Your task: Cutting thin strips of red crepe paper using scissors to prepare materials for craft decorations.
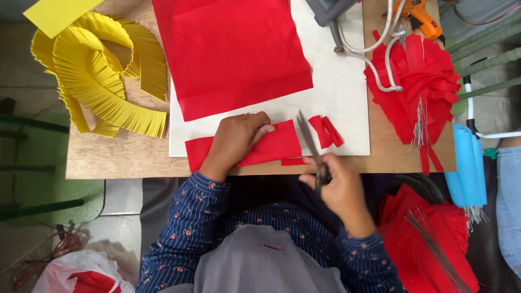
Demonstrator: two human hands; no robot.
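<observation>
At lower centre of the frame, the right hand (339,187) has its fingers (310,179) clenched through the handles of a pair of scissors (310,145); the blades point up and away, toward the right end of a red paper strip (255,149). Whether the blades already bite the paper cannot be told. The left hand (236,142) lies flat on that strip, fingers spread and released, pressing it to the white board (347,97) near the bench (119,157) front edge.

Risk, as judged: the left fingertips sit near the blade line; a quick snip could nick them. The strip is pinned at one end only, so it may skew and the cut run crooked. Small offcuts near the edge could slide off the bench.

Count:
- red offcuts just right of the blades (325,131): two or three, overlapping, not separable; one sliver below (293,161).
- large red sheet (233,54), upper centre: one.
- yellow fringed strips (103,70), upper left: a tangle, count unclear; one plain yellow sheet (57,13).
- orange glue gun (418,16), upper right: one.
- red fringed heap (429,87), right: one; another (423,239) at lower right.
- light blue paper bundle (469,168), right edge: one.
</observation>
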